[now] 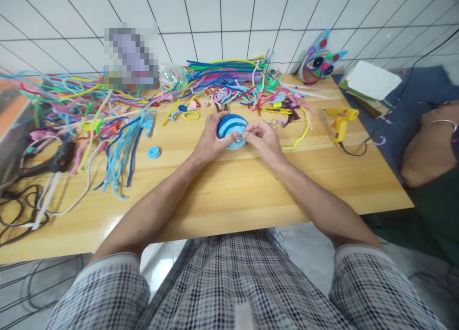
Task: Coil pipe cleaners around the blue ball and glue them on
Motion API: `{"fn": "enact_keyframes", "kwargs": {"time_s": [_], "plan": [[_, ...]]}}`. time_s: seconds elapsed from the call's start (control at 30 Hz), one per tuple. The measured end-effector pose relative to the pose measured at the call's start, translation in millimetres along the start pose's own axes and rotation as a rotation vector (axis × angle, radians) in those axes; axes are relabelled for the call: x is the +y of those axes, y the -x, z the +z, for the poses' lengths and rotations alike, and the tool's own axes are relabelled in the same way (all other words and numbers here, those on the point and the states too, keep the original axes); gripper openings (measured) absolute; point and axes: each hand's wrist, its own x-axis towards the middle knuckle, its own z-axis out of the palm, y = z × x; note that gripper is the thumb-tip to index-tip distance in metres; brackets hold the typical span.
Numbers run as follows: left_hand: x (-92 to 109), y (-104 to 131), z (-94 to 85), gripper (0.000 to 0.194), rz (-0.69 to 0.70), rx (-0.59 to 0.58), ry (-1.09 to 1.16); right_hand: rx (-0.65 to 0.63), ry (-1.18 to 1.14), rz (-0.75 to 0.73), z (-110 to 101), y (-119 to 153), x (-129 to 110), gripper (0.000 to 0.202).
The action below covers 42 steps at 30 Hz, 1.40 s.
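A round piece coiled from dark and light blue pipe cleaners (229, 124) is held over the middle of the wooden table (229, 191). My left hand (212, 137) wraps its left side, thumb across the front. At its lower right, my right hand (263, 139) pinches with thumb and fingertips near the centre of the coil; whatever small part lies between those fingers is too small to make out. A small light blue coil (154, 152) lies on the table to the left. Beside it is a bunch of light blue pipe cleaners (124, 153).
Loose coloured pipe cleaners (225, 76) heap along the tiled wall. A black glue gun (59, 160) with cables is at left, a yellow glue gun (340, 123) at right. A decorated animal-face ball (317, 64) stands at back right. Another person's arm (430, 143) is at far right.
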Motion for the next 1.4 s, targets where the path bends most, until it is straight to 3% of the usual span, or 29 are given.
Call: {"fn": "enact_keyframes", "kwargs": {"time_s": [0.13, 0.2, 0.3, 0.5, 1.0, 1.23, 1.4], "plan": [[-3.1, 1.4, 1.3, 0.085, -0.040, 0.018, 0.023, 0.103, 0.262, -0.261, -3.6, 8.6, -8.0, 0.008], [-5.1, 2.8, 2.5, 0.086, -0.056, 0.037, 0.027, 0.093, 0.383, -0.381, -5.1, 12.2, -10.1, 0.001], [-6.6, 4.7, 3.9, 0.085, -0.063, 0.060, 0.018, 0.041, 0.480, -0.463, -6.0, 14.6, -8.7, 0.008], [-6.1, 5.5, 3.7, 0.083, -0.056, 0.048, 0.016, -0.007, 0.534, -0.510, -4.8, 13.9, -1.4, 0.018], [-7.8, 4.4, 3.2, 0.085, -0.045, 0.051, 0.008, -0.024, 0.510, -0.529, -3.6, 15.1, -2.8, 0.018], [-9.6, 5.1, 4.1, 0.082, -0.016, 0.051, 0.003, 0.010, 0.479, -0.647, -2.4, 13.3, 3.4, 0.020], [-10.1, 5.4, 3.1, 0.081, -0.007, 0.038, -0.007, 0.005, 0.486, -0.648, -2.9, 11.3, 8.3, 0.019]]}}
